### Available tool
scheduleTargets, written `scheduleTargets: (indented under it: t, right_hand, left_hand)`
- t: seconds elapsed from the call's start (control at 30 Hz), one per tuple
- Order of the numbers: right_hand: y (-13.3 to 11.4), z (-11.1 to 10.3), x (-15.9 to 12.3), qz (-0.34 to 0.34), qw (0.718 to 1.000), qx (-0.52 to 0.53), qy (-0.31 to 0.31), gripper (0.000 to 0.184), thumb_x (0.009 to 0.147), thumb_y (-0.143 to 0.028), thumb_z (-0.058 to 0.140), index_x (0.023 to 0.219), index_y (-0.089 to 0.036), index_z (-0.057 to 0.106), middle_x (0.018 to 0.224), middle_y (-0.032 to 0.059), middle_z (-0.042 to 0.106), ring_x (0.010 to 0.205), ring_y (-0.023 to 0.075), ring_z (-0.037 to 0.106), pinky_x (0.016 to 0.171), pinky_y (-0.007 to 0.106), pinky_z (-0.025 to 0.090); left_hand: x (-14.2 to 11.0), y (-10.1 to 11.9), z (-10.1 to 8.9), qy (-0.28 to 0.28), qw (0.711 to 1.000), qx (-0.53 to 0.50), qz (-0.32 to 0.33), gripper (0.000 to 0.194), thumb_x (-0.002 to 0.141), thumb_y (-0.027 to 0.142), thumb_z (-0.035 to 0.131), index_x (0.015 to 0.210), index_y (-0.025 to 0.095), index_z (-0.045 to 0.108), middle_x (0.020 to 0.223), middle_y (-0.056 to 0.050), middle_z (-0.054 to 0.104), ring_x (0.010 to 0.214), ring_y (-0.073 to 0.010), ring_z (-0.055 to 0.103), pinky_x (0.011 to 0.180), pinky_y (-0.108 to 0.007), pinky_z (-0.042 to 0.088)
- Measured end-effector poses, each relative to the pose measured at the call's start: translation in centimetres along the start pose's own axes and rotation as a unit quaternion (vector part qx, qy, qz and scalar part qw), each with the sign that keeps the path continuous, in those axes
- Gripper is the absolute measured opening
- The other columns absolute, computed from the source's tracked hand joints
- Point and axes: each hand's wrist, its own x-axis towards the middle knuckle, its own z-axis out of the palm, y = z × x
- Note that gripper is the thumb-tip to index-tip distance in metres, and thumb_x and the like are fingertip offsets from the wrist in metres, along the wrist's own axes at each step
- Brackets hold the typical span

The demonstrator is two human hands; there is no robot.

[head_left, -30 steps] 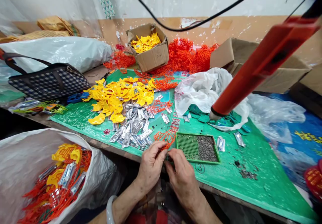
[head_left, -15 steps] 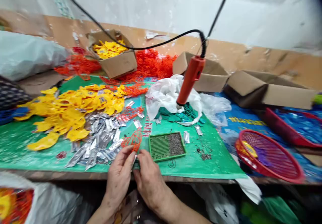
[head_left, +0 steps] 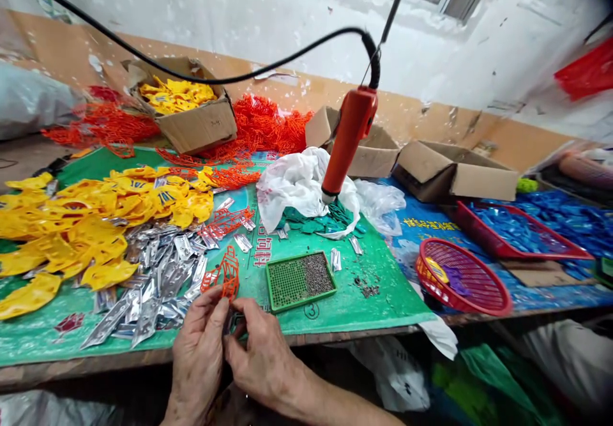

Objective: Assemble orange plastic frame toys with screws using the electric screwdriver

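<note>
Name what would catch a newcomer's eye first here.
Probably the orange-red tool hanging from above, just right of centre. Next, the heap of yellow pieces spread at left, with silvery strips beside it. Low in view, the left hand and right hand meet near an orange lattice-like piece.

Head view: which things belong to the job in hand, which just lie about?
Likely in the job:
thin orange openwork plastic piece, in the left hand
shiny silver strips beside it
rectangular green plastic tray with small dark pieces
hanging cylindrical red-orange tool

Apparently lying about:
round red plastic basket
crumpled white plastic bag
rightmost open brown cardboard box
</note>
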Motion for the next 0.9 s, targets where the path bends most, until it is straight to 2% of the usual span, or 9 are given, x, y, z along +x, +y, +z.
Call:
scheduleTargets:
  t: [0.17, 0.27, 0.33, 0.4, 0.47, 0.57, 0.63, 0.77, 0.9]
  right_hand:
    - [-0.2, 0.8, 0.1, -0.030, 0.998, -0.040, 0.025, 0.020, 0.082, -0.011, 0.051, 0.097, -0.014, 0.062, 0.093, 0.0112, 0.067, 0.085, 0.0224, 0.064, 0.075, 0.033, 0.052]
    - [-0.1, 1.3, 0.4, 0.013, 0.998, 0.031, 0.052, 0.008, 0.079, -0.014, 0.053, 0.085, -0.017, 0.059, 0.081, 0.0059, 0.063, 0.072, 0.0176, 0.059, 0.066, 0.029, 0.047]
    - [0.0, 1.2, 0.6, 0.066, 0.988, 0.130, 0.046, 0.013, 0.074, -0.014, 0.056, 0.087, -0.018, 0.056, 0.074, 0.0007, 0.059, 0.064, 0.0139, 0.053, 0.061, 0.026, 0.043]
    - [0.2, 0.6, 0.7, 0.111, 0.965, 0.236, 0.010, 0.028, 0.068, -0.013, 0.057, 0.096, -0.018, 0.056, 0.071, -0.0033, 0.054, 0.060, 0.0117, 0.048, 0.056, 0.024, 0.039]
    - [0.6, -0.4, 0.8, 0.143, 0.947, 0.287, -0.027, 0.037, 0.066, -0.013, 0.056, 0.103, -0.017, 0.059, 0.067, -0.0052, 0.049, 0.057, 0.0106, 0.044, 0.054, 0.022, 0.035]
    - [1.1, -1.9, 1.0, 0.138, 0.959, 0.240, -0.066, 0.027, 0.073, -0.020, 0.056, 0.098, -0.016, 0.068, 0.064, -0.0035, 0.049, 0.058, 0.0109, 0.042, 0.056, 0.024, 0.034]
    - [1.1, -2.4, 1.0, 0.118, 0.970, 0.193, -0.086, 0.028, 0.077, -0.024, 0.058, 0.099, -0.016, 0.072, 0.064, -0.0018, 0.053, 0.059, 0.0119, 0.044, 0.057, 0.024, 0.036]
    - [0.8, -2.4, 0.4, 0.050, 0.983, 0.123, -0.123, 0.035, 0.078, -0.022, 0.060, 0.111, -0.021, 0.072, 0.075, 0.0028, 0.066, 0.064, 0.0161, 0.054, 0.061, 0.026, 0.046]
    - [1.4, -3.1, 0.3, -0.072, 0.983, 0.104, -0.135, 0.041, 0.073, -0.016, 0.064, 0.111, -0.029, 0.074, 0.080, 0.0050, 0.074, 0.068, 0.0206, 0.066, 0.063, 0.030, 0.055]
  left_hand:
    - [0.3, 0.1, -0.1, -0.004, 1.000, -0.020, -0.018, 0.047, 0.061, 0.048, 0.081, 0.096, 0.020, 0.066, 0.092, 0.001, 0.069, 0.086, -0.0167, 0.062, 0.079, -0.024, 0.049]
    - [0.3, -0.1, 0.0, -0.023, 0.999, -0.040, -0.027, 0.047, 0.061, 0.047, 0.081, 0.096, 0.020, 0.066, 0.092, 0.000, 0.070, 0.085, -0.0177, 0.064, 0.078, -0.025, 0.051]
    - [0.2, -0.1, 0.0, -0.030, 0.999, -0.039, -0.013, 0.043, 0.067, 0.047, 0.077, 0.098, 0.019, 0.066, 0.094, -0.002, 0.071, 0.087, -0.0192, 0.066, 0.080, -0.028, 0.052]
    - [0.2, 0.4, -0.2, -0.053, 0.998, -0.010, 0.014, 0.040, 0.072, 0.044, 0.073, 0.103, 0.019, 0.066, 0.102, -0.005, 0.072, 0.095, -0.0220, 0.067, 0.086, -0.032, 0.051]
    - [0.2, 1.2, -0.5, -0.086, 0.992, 0.055, 0.069, 0.034, 0.077, 0.038, 0.067, 0.105, 0.019, 0.068, 0.106, -0.007, 0.072, 0.100, -0.0235, 0.066, 0.091, -0.035, 0.050]
    - [0.2, 2.6, -1.3, -0.158, 0.953, 0.214, 0.147, 0.020, 0.082, 0.027, 0.057, 0.093, 0.019, 0.073, 0.095, -0.008, 0.073, 0.092, -0.0230, 0.067, 0.086, -0.035, 0.051]
    - [0.1, 3.2, -1.7, -0.181, 0.920, 0.302, 0.174, 0.020, 0.083, 0.020, 0.053, 0.086, 0.019, 0.073, 0.087, -0.007, 0.072, 0.085, -0.0219, 0.066, 0.079, -0.034, 0.052]
    - [-0.5, 4.1, -2.0, -0.105, 0.853, 0.426, 0.284, 0.027, 0.086, 0.010, 0.046, 0.089, 0.018, 0.072, 0.086, -0.007, 0.073, 0.083, -0.0232, 0.063, 0.075, -0.037, 0.052]
    - [-1.4, 5.6, -1.9, -0.049, 0.768, 0.490, 0.410, 0.028, 0.086, 0.005, 0.048, 0.094, 0.020, 0.071, 0.102, -0.007, 0.075, 0.084, -0.0242, 0.060, 0.073, -0.038, 0.054]
